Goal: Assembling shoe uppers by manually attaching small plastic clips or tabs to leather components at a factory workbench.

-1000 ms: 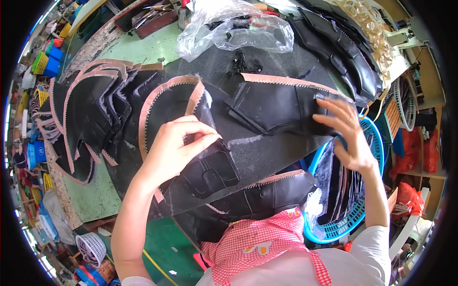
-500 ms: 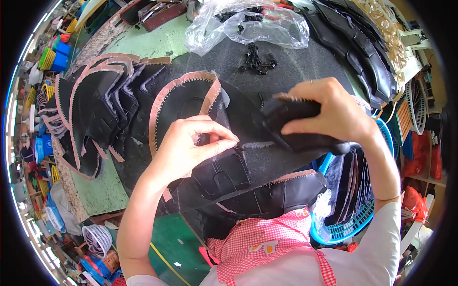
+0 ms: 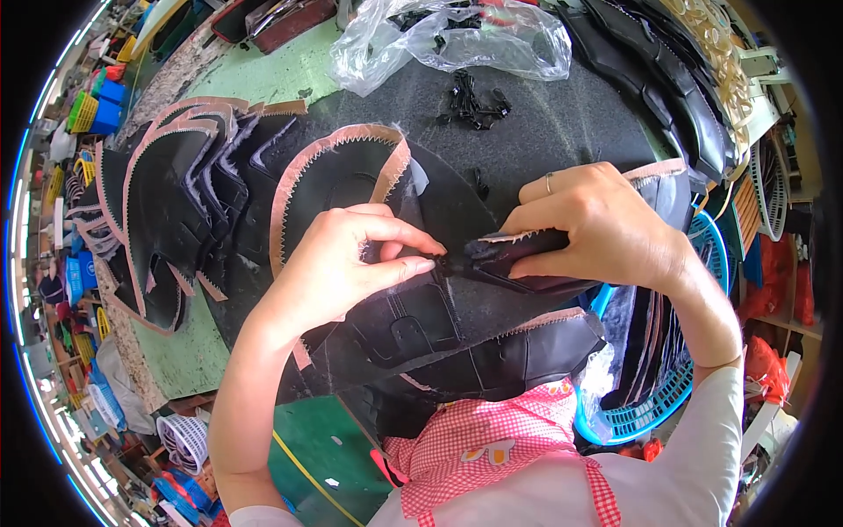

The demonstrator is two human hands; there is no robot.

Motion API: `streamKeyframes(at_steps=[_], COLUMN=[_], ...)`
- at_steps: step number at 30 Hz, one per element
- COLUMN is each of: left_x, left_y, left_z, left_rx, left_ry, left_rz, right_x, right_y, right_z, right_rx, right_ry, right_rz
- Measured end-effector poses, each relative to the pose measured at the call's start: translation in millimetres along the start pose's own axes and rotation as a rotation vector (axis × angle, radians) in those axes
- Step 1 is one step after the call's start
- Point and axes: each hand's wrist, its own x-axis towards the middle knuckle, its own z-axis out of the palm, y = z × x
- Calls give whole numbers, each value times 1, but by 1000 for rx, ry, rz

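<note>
Your right hand [image 3: 597,220] clasped a black panel [image 3: 540,244], seemingly soft, best held edgewise; your left hand [image 3: 373,250] pinched a dark bit [image 3: 444,263]

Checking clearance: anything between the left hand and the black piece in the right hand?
No separate obstacle visible. Only the small black part at the left hand's fingertips lies between it and the black piece in the right hand; whether they touch is unclear.

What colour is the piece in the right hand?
The piece in the right hand is black, best seen in the head view.
</note>
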Motion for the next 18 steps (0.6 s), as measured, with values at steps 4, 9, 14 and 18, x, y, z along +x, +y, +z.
streamKeyframes(at_steps=[4,9,14,18], left_x=[1,2,2,2], left_y=[1,-1,-1,-3], left_z=[-1,-1,-2,-1], left_rx=[32,-17,45,43], left_ry=[-20,-24,4,9], left_rz=[3,-15,23,40], right_x=[3,7,11,10], right_y=[-2,-4,-7,-8], right_z=[0,1,4,6], right_rx=[-24,-62,-56,-30], right_ry=[-10,-57,-16,3], right_rz=[-8,-15,23,52])
